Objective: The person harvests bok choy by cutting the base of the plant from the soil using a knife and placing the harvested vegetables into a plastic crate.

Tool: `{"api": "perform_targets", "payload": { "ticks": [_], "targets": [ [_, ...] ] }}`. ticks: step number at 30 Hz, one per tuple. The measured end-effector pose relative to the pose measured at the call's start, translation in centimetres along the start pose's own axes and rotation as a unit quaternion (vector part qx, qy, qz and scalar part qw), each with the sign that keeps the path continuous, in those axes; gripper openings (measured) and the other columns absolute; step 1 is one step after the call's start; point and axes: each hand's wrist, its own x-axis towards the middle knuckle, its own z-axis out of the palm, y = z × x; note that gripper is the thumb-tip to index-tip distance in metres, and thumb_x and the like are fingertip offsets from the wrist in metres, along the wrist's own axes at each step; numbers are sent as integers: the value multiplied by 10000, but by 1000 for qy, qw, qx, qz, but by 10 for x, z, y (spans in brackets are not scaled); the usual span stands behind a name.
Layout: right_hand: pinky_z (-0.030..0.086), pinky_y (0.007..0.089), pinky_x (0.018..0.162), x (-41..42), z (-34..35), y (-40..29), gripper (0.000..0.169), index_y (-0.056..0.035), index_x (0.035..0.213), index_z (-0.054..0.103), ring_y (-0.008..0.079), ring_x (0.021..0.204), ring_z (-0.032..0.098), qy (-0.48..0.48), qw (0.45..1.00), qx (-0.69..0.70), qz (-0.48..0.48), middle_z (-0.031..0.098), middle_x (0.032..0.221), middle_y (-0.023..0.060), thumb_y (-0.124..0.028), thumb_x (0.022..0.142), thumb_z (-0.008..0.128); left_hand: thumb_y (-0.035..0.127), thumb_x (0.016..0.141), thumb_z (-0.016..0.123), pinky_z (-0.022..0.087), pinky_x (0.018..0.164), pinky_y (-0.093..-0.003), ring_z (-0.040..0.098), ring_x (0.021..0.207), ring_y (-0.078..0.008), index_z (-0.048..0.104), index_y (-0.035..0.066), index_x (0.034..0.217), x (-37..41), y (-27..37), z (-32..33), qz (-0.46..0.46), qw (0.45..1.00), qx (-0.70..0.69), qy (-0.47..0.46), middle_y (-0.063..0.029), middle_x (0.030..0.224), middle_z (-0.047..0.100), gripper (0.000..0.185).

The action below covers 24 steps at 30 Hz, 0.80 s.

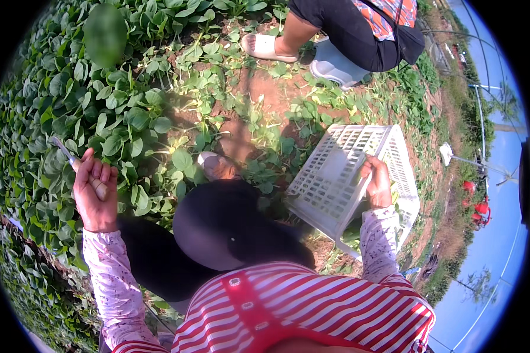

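Observation:
My left hand (pixel 96 189) is raised over the bed of leafy greens (pixel 128 114), its fingers closed around the wooden handle of a small knife (pixel 76 163). The metal blade points up and to the left, over the leaves. On the other side, my right hand (pixel 376 181) grips the rim of a white plastic crate (pixel 331 176), which is tilted on the ground. Some green leaves show through and inside the crate; how much it holds is hidden. Between the two hands are my bent knees in dark trousers.
Another person (pixel 349 26) sits on a light grey stool (pixel 335 66) beyond the crate, a sandalled foot near the plants. Cut leaves and loose greens (pixel 203 88) litter the reddish soil (pixel 269 88). Red equipment (pixel 481 207) stands far off at the right.

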Motion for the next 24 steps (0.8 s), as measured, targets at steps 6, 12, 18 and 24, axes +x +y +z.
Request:
{"api": "perform_targets", "payload": {
  "ticks": [6,12,18,24],
  "targets": [
    [356,234,521,29,138,-15,81,-30,823,501,96,556,445,-122,992,25,16,463,645,-5,-59,837,575,70,920,509,420,693,-283,389,595,-113,487,1,1148,26,-17,-14,-22,999,-18,30,3,687,385,239],
    [452,340,657,60,277,-4,95,21,861,498,192,646,514,-261,965,22,12,501,712,68,-39,817,557,116,904,518,415,663,-271,404,574,-106,498,13,1125,15,-17,-38,-34,996,-47,62,18,675,397,245],
    [509,389,744,95,356,23,152,95,941,503,252,752,570,-293,956,-24,-15,557,837,153,46,799,530,236,960,442,386,700,-299,355,572,-120,502,-15,1101,-33,24,-33,10,985,-152,77,2,641,370,294],
    [542,381,885,148,358,4,239,142,1087,445,281,892,603,-287,950,-124,12,548,958,184,63,866,490,242,970,417,379,849,-357,404,746,-171,489,-64,1179,-105,56,-64,152,972,-180,16,-60,817,432,377]
  ]
}}
